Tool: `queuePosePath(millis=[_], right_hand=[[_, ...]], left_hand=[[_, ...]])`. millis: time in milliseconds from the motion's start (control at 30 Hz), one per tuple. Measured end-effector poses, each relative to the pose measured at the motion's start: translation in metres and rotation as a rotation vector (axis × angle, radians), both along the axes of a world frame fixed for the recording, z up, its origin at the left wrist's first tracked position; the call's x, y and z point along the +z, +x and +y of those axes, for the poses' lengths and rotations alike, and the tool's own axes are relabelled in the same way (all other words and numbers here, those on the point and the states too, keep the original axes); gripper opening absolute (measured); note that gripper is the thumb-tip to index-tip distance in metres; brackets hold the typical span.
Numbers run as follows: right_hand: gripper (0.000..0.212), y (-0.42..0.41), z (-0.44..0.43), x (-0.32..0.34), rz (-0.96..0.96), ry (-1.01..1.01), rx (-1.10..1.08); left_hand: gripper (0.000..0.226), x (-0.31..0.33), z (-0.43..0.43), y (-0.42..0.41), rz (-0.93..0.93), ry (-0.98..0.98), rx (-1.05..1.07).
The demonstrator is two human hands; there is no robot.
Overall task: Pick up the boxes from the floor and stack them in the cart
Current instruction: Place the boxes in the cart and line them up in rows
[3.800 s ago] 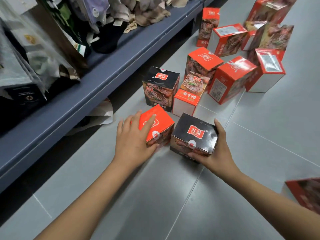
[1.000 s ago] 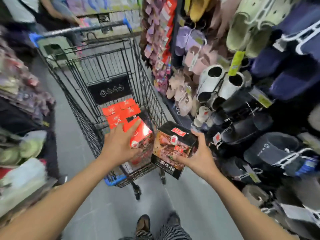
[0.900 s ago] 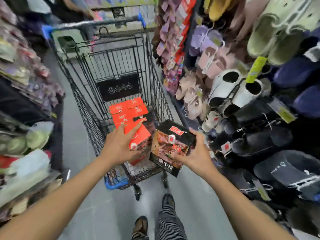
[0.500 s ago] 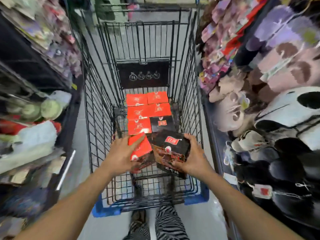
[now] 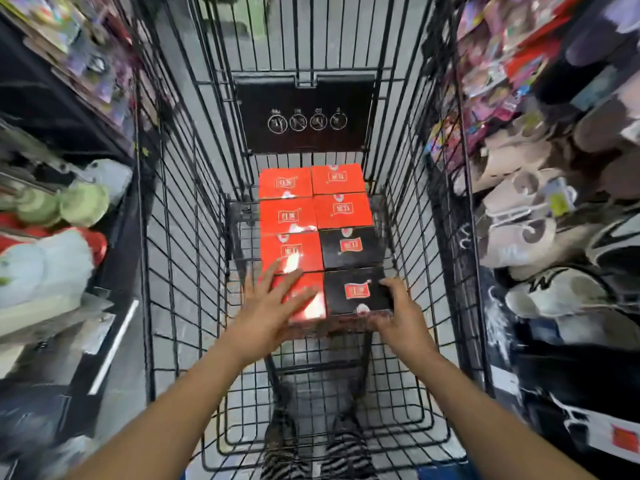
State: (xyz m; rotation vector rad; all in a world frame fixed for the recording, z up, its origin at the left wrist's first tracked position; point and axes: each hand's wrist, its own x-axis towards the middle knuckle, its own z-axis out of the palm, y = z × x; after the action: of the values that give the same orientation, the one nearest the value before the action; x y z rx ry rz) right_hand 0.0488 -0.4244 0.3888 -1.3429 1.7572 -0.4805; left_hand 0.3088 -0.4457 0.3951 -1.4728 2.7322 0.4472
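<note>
Inside the black wire cart [image 5: 180, 237] stand two rows of boxes with red or black tops. My left hand [image 5: 268, 306] lies on the nearest red box [image 5: 310, 299], fingers spread flat over its top. My right hand [image 5: 398, 320] grips the nearest black box [image 5: 356, 291] at its near right corner, thumb on top. Both boxes sit level with the row, against another red box [image 5: 291, 251] and another black box [image 5: 349, 245]. Further red boxes [image 5: 315, 199] fill the far end.
Shelves with plush goods [image 5: 52, 220] line the left side of the aisle. Racks of slippers and shoes [image 5: 540, 216] hang close on the right. The near part of the cart floor [image 5: 322, 403] is bare wire, with striped trouser legs showing beneath.
Both hands have carried the red and the black box from the floor into the cart and lowered them onto the near end of the rows. The view has swung down over the cart.
</note>
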Motion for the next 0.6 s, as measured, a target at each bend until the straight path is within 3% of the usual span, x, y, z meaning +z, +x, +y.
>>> queuePosePath(millis=[67, 133, 233, 333, 433, 600], right_hand=[[0.08, 0.006, 0.005, -0.007, -0.11, 0.043, -0.072], [0.101, 0.009, 0.007, -0.008, -0.232, 0.076, -0.2], [0.109, 0.008, 0.003, -0.009, -0.331, 0.146, -0.327], [0.105, 0.011, -0.003, -0.014, -0.32, 0.206, -0.267], [0.106, 0.012, -0.005, -0.021, -0.316, 0.172, -0.248], [0.091, 0.022, -0.008, -0.025, -0.295, 0.116, -0.334]], left_hand=[[0.088, -0.009, 0.004, -0.005, 0.069, 0.039, 0.164], [0.109, -0.014, 0.012, -0.008, 0.165, 0.12, 0.419], [0.127, -0.012, 0.016, -0.009, 0.563, 0.354, 0.682], [0.115, -0.016, 0.015, -0.01, 0.742, 0.529, 0.72], [0.105, -0.02, 0.015, -0.01, 0.832, 0.52, 0.745], [0.107, -0.021, 0.018, -0.008, 0.891, 0.506, 0.752]])
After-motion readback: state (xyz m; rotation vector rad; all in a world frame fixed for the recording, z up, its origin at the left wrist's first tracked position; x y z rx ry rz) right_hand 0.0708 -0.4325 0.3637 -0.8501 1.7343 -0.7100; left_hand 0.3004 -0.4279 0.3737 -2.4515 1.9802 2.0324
